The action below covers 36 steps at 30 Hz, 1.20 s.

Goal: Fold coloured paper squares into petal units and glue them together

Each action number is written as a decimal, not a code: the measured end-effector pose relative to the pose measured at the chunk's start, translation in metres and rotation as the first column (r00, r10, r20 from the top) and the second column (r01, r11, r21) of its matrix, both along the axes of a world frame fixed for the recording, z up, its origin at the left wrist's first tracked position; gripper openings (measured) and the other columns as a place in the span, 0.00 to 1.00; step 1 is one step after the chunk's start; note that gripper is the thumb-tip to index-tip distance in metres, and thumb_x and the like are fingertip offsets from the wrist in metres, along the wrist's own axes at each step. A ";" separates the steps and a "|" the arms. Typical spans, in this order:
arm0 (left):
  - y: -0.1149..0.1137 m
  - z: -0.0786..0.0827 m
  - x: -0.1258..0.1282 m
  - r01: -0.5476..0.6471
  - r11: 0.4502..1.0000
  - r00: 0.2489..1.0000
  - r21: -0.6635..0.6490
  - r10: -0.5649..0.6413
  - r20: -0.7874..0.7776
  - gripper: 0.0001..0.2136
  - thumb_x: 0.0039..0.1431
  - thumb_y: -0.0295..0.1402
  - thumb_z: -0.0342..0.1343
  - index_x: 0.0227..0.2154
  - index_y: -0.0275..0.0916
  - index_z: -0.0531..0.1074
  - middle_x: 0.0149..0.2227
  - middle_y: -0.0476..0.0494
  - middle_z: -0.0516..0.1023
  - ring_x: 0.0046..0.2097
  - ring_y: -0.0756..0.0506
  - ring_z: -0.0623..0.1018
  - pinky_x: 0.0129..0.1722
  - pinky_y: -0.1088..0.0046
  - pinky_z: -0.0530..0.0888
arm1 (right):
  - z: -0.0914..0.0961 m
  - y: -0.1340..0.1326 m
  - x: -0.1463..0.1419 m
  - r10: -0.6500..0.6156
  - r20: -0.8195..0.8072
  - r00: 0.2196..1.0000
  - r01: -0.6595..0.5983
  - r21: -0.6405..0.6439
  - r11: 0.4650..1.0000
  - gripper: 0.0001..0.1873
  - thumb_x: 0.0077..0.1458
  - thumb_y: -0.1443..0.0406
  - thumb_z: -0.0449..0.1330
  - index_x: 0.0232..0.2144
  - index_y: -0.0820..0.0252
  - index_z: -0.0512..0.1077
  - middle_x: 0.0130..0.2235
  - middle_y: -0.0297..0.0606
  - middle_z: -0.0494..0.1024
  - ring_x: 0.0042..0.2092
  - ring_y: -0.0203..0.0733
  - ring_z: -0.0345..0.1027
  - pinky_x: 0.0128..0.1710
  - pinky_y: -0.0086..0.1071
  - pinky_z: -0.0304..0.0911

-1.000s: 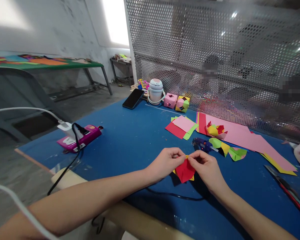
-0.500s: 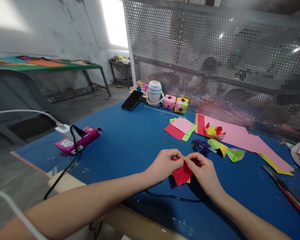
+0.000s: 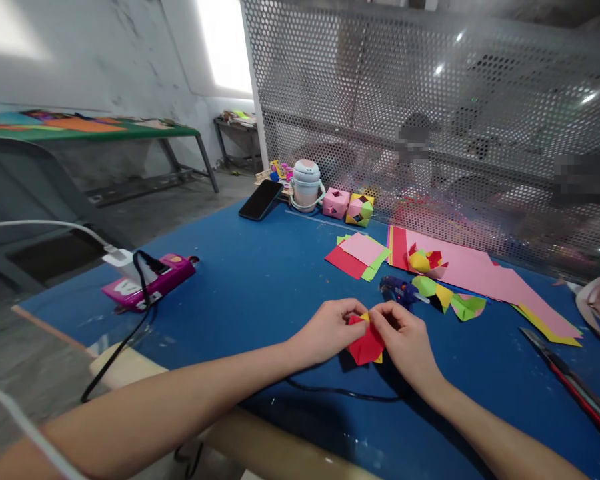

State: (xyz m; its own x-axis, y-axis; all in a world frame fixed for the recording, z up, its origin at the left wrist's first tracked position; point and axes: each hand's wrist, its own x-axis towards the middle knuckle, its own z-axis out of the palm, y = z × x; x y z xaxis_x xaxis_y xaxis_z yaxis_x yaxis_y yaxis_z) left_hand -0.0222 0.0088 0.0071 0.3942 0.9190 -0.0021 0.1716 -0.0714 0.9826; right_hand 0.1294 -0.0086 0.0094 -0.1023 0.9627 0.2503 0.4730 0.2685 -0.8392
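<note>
A folded red and yellow paper piece (image 3: 366, 344) is pinched between both hands, just above the blue table. My left hand (image 3: 330, 331) is closed on its upper left edge, thumb and fingertips together. From the other side my right hand (image 3: 404, 339) pinches the upper right edge, close to the left fingertips. Part of the paper is hidden behind the fingers. Just beyond my right hand lies a blue glue gun (image 3: 399, 291), with folded green and yellow paper pieces (image 3: 469, 306) to its right.
Behind are square paper sheets (image 3: 363, 249), a paper flower shape (image 3: 427, 261), two paper balls (image 3: 360, 210), a jar (image 3: 306, 185) and a phone (image 3: 261, 199). Cutters (image 3: 570, 383) lie at right, a purple power strip (image 3: 155, 283) at left. A black cord (image 3: 343, 392) crosses near my wrists.
My fingers have shifted slightly on the paper piece, and its red face looks a little rounder. Both hands keep their pinch. The whole view has moved slightly.
</note>
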 end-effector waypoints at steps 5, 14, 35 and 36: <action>0.018 0.000 -0.010 -0.229 0.973 0.971 0.019 0.227 0.076 0.06 0.49 0.31 0.52 0.28 0.34 0.69 0.25 0.51 0.72 0.26 0.53 0.70 0.26 0.79 0.65 | 0.002 -0.002 0.004 0.025 0.220 0.975 -0.100 0.335 0.937 0.16 0.59 0.65 0.48 0.47 0.58 0.67 0.39 0.40 0.70 0.40 0.39 0.66 0.38 0.32 0.63; 0.024 -0.009 -0.012 -0.223 0.974 0.960 -0.028 0.225 0.165 0.05 0.49 0.29 0.51 0.30 0.37 0.63 0.21 0.55 0.67 0.22 0.54 0.66 0.21 0.81 0.62 | -0.015 -0.001 0.003 -0.083 0.733 0.676 -0.383 0.445 0.809 0.16 0.57 0.70 0.49 0.46 0.65 0.68 0.32 0.41 0.72 0.33 0.41 0.62 0.32 0.33 0.56; 0.044 -0.012 -0.021 -0.233 0.930 0.878 -0.285 0.327 0.348 0.07 0.45 0.28 0.53 0.30 0.33 0.68 0.29 0.45 0.75 0.28 0.51 0.73 0.30 0.76 0.68 | -0.011 0.005 0.011 -0.215 0.776 0.593 -0.456 0.543 0.705 0.11 0.57 0.69 0.51 0.36 0.64 0.73 0.24 0.37 0.71 0.27 0.37 0.59 0.30 0.34 0.46; 0.047 -0.014 -0.023 -0.258 0.928 0.879 -0.268 0.340 0.333 0.07 0.44 0.27 0.53 0.30 0.33 0.68 0.29 0.45 0.75 0.28 0.51 0.73 0.29 0.76 0.67 | -0.012 0.005 0.011 -0.205 0.785 0.584 -0.466 0.532 0.707 0.11 0.57 0.70 0.51 0.35 0.64 0.73 0.24 0.37 0.71 0.27 0.37 0.59 0.30 0.34 0.46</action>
State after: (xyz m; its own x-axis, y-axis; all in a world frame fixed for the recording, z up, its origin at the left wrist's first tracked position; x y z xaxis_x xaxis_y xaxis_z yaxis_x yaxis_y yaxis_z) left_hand -0.0454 0.0558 -0.0064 0.1109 0.9869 -0.1169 -0.2240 0.1395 0.9646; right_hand 0.1403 -0.0035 -0.0023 -0.6751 0.5322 0.5108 0.7084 0.6609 0.2477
